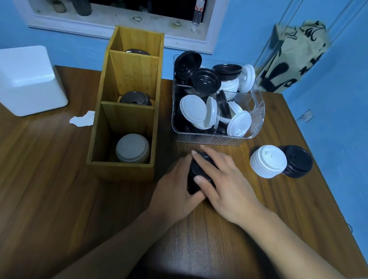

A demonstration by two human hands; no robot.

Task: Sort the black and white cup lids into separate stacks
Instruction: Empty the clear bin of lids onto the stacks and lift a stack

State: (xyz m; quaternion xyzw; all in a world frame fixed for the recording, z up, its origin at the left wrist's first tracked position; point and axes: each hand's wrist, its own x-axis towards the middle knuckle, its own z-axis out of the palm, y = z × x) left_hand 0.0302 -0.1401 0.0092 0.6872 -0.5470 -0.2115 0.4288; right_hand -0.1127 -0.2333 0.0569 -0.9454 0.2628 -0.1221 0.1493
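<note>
A stack of black lids (195, 174) lies between both my hands on the wooden table, in front of the clear bin. My left hand (176, 189) cups its left side and my right hand (225, 184) wraps over its top and right side. The clear plastic bin (255, 121) holds several mixed black and white lids. To its right front stand a white lid stack (267, 161) and a black lid stack (298, 162), side by side. The wooden divider box (121, 170) holds white lids (132, 148) in its near slot and black lids (135, 98) in the middle slot.
A white foam box (24, 79) sits at the table's far left, with a torn paper scrap (81, 119) near it. Dark lids (137, 51) also show in the divider's far slot. A patterned cloth bag (289, 57) hangs on the blue wall at right.
</note>
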